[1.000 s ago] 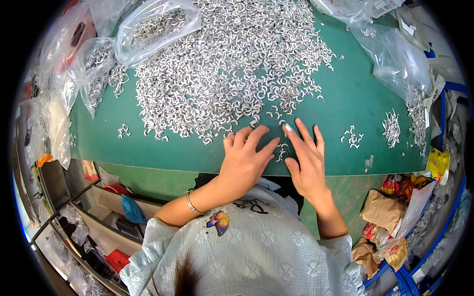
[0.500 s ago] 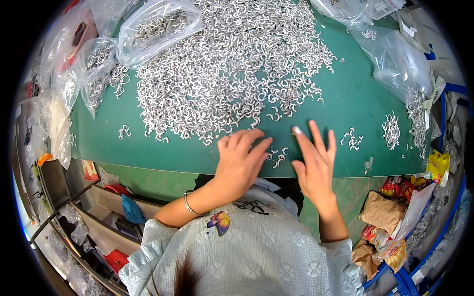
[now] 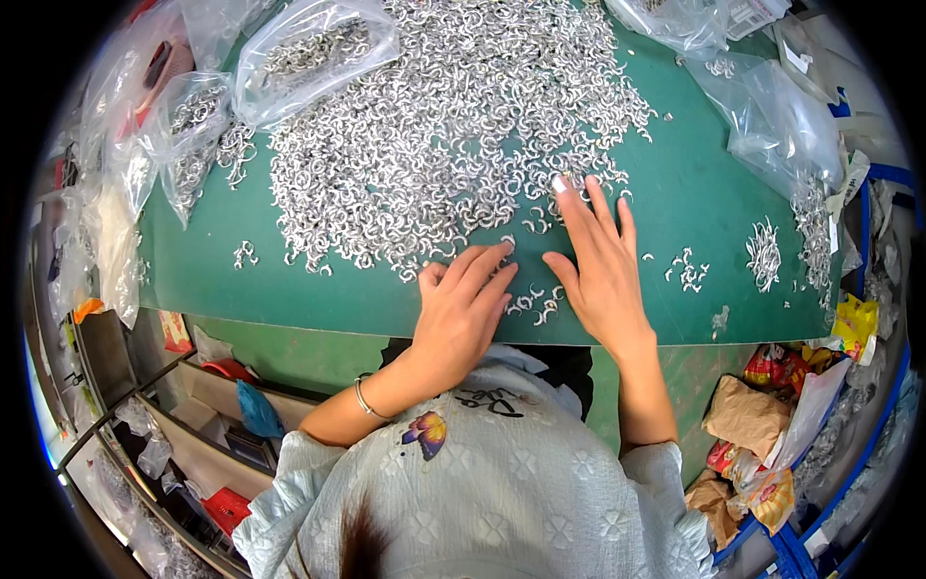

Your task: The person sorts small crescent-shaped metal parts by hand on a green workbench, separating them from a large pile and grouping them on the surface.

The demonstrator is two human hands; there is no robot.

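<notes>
The left hand (image 3: 465, 307) curls its fingers beside the pile (image 3: 405, 164) of curved silvery pieces; I cannot tell whether it pinches one. The right hand (image 3: 600, 265), fingers spread, reaches the pile's near edge. Loose pieces (image 3: 546, 307) lie between them on the green worktop (image 3: 367, 301).

I am in what looks like a small workshop. A broad green worktable (image 3: 694, 222) spreads before me, bearing a wide, loose heap of small, curved, silvery metal pieces (image 3: 434, 164), far more than a home would hold. Clear plastic bags (image 3: 280, 92), some containing similar pieces, crowd its far corners. At my lower left are storage shelves (image 3: 204, 461) with a red basket (image 3: 228, 508); at my lower right stands a blue frame (image 3: 791, 550).
</notes>
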